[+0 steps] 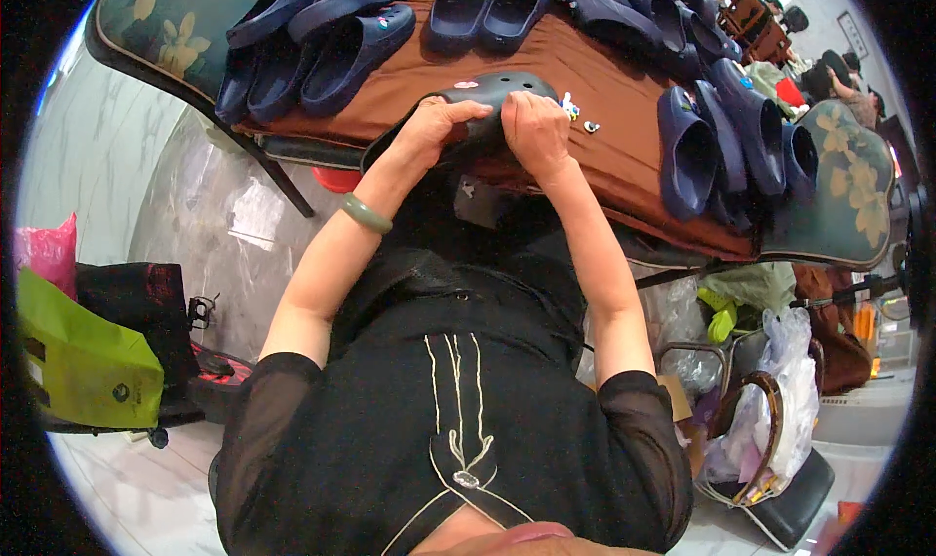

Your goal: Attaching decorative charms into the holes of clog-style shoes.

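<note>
Head view shows both hands at twelve o'clock of the person's body, gripping one dark grey perforated foam clog [487, 96] propped on the near edge of the brown cloth-covered table [604, 98]. The left hand [434, 127] wraps the clog's side, fingers curled together over the upper with the thumb underneath; a pale green bangle [366, 213] sits on that wrist. The right hand [534, 132] presses down on the toe end, fingers bunched close, though I cannot tell whether they pinch a charm.

As a judgement, the work is partway: one pink charm [466, 85] already sits on the held clog, and most of its holes look bare. Two small loose charms [580, 115] lie just beside the right hand at one o'clock, apparently not fitted.

Counts, as far as visible: one clog in hand; roughly four navy foam clogs [322, 39] stacked at ten o'clock, a pair of navy foam clogs [487, 12] at twelve, about four more navy foam clogs [731, 137] at two o'clock, further ones along the far edge too crowded to count. One lime green bag [83, 361] stands at eight o'clock.
</note>
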### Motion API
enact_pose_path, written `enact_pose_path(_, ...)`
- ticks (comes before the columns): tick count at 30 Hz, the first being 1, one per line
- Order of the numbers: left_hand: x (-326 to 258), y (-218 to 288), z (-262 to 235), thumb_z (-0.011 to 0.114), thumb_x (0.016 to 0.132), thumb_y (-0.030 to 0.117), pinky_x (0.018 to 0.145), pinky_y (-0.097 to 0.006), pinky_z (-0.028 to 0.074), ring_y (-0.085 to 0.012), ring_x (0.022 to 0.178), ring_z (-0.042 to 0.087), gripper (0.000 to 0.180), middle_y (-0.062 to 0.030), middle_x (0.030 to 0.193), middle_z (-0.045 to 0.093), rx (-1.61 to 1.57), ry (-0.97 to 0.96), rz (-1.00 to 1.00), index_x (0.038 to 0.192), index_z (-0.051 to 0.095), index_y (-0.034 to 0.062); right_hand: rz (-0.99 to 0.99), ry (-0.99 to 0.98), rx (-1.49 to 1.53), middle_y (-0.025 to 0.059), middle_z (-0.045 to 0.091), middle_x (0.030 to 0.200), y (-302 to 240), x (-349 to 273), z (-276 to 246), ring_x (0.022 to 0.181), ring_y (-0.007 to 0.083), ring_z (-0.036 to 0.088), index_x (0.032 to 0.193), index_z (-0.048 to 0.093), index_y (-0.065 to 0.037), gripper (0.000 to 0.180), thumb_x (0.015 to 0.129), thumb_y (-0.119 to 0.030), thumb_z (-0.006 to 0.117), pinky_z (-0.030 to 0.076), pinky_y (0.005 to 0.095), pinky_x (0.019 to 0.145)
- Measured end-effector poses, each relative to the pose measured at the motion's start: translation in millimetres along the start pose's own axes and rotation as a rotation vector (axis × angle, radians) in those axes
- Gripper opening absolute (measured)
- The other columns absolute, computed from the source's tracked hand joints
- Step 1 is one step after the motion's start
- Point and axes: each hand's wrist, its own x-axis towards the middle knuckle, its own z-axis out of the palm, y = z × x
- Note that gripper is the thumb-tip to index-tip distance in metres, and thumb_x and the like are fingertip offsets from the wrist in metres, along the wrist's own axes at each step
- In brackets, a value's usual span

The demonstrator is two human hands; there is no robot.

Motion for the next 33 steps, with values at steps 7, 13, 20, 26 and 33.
enact_pose_path(7, -12, 0, 15, 0.069, 0.07, 0.003, 0.087, -0.029, 0.044, -0.0147, 0.095, 0.056, 0.042, -0.0053, 0.103, 0.06, -0.073, -0.023, 0.064, 0.11, 0.056, 0.0047, 0.311, 0.028, 0.024, 0.0115, 0.061, 0.087, 42, -11, -16, 0.08, 0.0318, 0.059, 0.091, 0.058, -0.007, 0.019, 0.093, -0.019, 0.044, 0.046, 0.0412, 0.067)
enact_pose_path(13, -20, -10, 17, 0.067, 0.067, -0.001, 0.086, -0.03, 0.047, -0.0168, 0.091, 0.06, 0.044, -0.0067, 0.101, 0.062, -0.083, 0.037, 0.14, 0.109, 0.056, 0.0014, 0.356, -0.192, -0.293, 0.0056, 0.061, 0.092, 97, -46, -24, 0.09, 0.0252, 0.057, 0.093, 0.061, -0.01, 0.018, 0.086, -0.027, 0.059, 0.044, 0.0379, 0.074)
enact_pose_path(20, -27, -14, 8, 0.068, 0.064, 0.001, 0.067, -0.028, 0.046, -0.0142, 0.079, 0.06, 0.039, -0.003, 0.091, 0.062, 0.02, 0.132, 0.074, 0.102, 0.059, 0.0059, 0.043, -0.277, 0.335, 0.0108, 0.061, 0.112, 18, 53, -45, 0.107, 0.0271, 0.054, 0.102, 0.064, -0.005, 0.025, 0.079, -0.015, 0.065, 0.043, 0.0364, 0.09)
enact_pose_path(26, -23, -16, 12, 0.068, 0.063, 0.003, 0.056, -0.023, 0.043, -0.0123, 0.074, 0.059, 0.031, -0.0015, 0.085, 0.063, -0.004, 0.115, 0.068, 0.093, 0.061, 0.0083, -0.173, -0.836, 0.55, 0.0141, 0.059, 0.118, 22, 86, -9, 0.108, 0.0295, 0.054, 0.113, 0.059, -0.003, 0.041, 0.08, -0.027, 0.064, 0.042, 0.0368, 0.092)
enact_pose_path(33, -9, -14, 4, 0.069, 0.063, 0.006, 0.049, -0.021, 0.036, -0.0094, 0.064, 0.058, 0.024, 0.0001, 0.078, 0.064, 0.007, 0.159, 0.041, 0.086, 0.063, 0.0095, 0.208, -0.451, 0.294, 0.0152, 0.065, 0.084, -4, 56, 28, 0.083, 0.0345, 0.062, 0.082, 0.065, -0.008, 0.026, 0.084, -0.031, 0.054, 0.047, 0.045, 0.073)
